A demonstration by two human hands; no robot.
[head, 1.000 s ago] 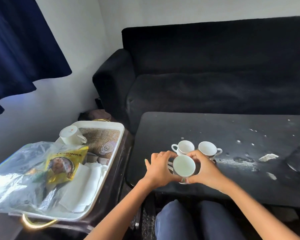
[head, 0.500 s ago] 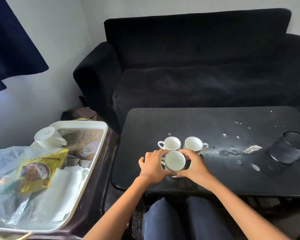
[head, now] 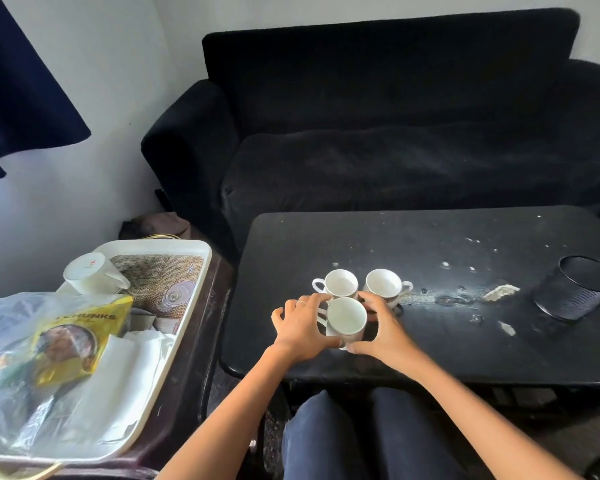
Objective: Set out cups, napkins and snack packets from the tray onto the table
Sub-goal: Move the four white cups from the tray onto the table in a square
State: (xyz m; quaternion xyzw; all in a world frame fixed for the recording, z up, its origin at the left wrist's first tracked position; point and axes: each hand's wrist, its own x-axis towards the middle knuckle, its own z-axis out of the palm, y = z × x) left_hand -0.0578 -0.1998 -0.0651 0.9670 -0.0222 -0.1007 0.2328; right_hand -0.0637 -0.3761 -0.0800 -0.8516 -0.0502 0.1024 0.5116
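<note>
- since the near cup (head: 346,316) is glazed white ceramic, we treat it as stiff, light, smooth enough to slip, and chippable against its neighbours.
- our left hand (head: 300,327) cups its left side, fingers curled round the wall with the handle under the palm; whether a finger goes through the handle we cannot tell.
- our right hand (head: 383,325) cups the right side, thumb low near the base, fingers wrapped round the far wall.
- so the cup sits between both palms, mouth up, rim clear above the fingers; it is low over the black table (head: 430,355), but contact with the top is hidden by the hands.
- two more cups, the left cup (head: 341,284) and the right cup (head: 383,285), stand upright just behind it, nearly touching our fingertips. we judge a knock there is the main risk.
- best hold, we judge: the wall on both sides or the handle, not the rim.
- on the white tray (head: 201,268) to our left a tipped cup (head: 90,277) lies on its side; the yellow snack packet (head: 80,337) sits in a clear bag, white napkins (head: 132,368) beside it.
- these are well apart from both hands and not yet set out.
</note>
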